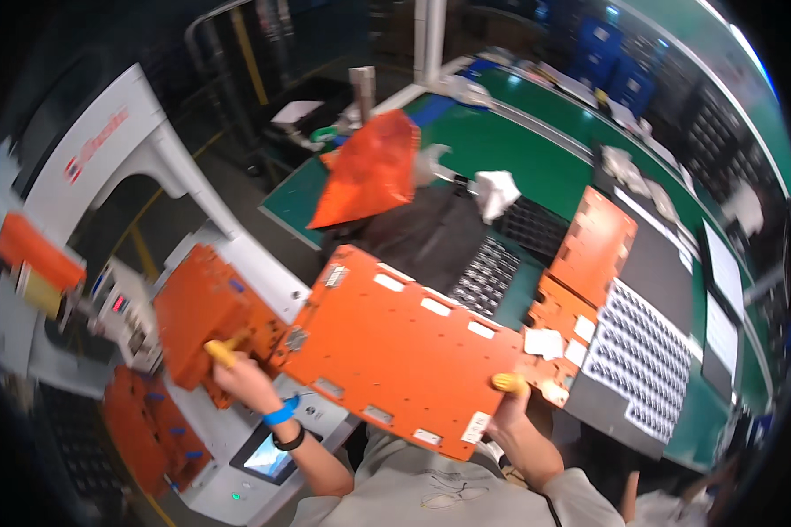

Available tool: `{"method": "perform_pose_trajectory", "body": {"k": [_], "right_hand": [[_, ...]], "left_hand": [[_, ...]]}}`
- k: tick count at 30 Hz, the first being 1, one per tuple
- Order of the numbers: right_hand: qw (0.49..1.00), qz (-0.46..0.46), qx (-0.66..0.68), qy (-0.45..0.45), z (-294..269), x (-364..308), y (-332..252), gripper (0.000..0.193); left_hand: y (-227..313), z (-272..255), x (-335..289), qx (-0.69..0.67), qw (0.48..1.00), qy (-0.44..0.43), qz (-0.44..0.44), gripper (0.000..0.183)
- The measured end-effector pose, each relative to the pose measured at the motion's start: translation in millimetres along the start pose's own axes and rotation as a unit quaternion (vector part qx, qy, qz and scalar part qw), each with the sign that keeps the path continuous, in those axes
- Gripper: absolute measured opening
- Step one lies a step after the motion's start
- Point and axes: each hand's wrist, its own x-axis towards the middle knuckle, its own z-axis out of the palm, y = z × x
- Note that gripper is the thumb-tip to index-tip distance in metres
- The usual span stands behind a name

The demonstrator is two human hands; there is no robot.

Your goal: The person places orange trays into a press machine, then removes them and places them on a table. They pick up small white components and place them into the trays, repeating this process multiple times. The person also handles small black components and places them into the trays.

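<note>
A large flat orange fixture plate (395, 351) with white labels and metal latches is held tilted in front of my body. At its lower right corner my right hand (511, 415) is closed on the edge, a yellow finger cot showing on top. To the left, my left hand (244, 383), with yellow finger cots and a blue wrist strap (281, 411), is closed at the edge of a smaller orange plate (204, 307) by the white machine. Blur partly hides the left fingers. More orange parts (145, 430) lie below that plate.
A white machine frame (163, 149) and a small screen (268, 452) stand at left. The green bench (536, 132) carries an orange bag (373, 167), black cloth (413, 233), further orange plates (593, 246) and a tray of small parts (637, 360). Someone else's arm shows at lower right.
</note>
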Motion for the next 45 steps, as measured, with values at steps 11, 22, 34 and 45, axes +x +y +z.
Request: {"method": "perform_pose_trajectory", "body": {"k": [11,22,34,45], "right_hand": [[0.996,0.066,-0.038,-0.039,12.2,-4.4,-11.4,0.069],[0.989,0.092,-0.041,-0.110,71.3,64.1,34.7,0.060],[0.959,0.209,-0.110,-0.158,162.9,145.6,147.4,0.043],[0.993,0.097,0.000,-0.060,169.7,149.4,263.8,0.026]], "left_hand": [[25.0,-34.6,88.1,-0.461,0.873,0.148,0.064,0.028],[17.6,-134.7,11.7,-0.539,0.837,0.089,0.001,0.052],[29.0,-180.9,-43.2,-0.440,0.877,0.174,0.086,0.065],[-25.3,-280.7,-10.4,-0.532,0.798,-0.279,0.046,0.065]]}}
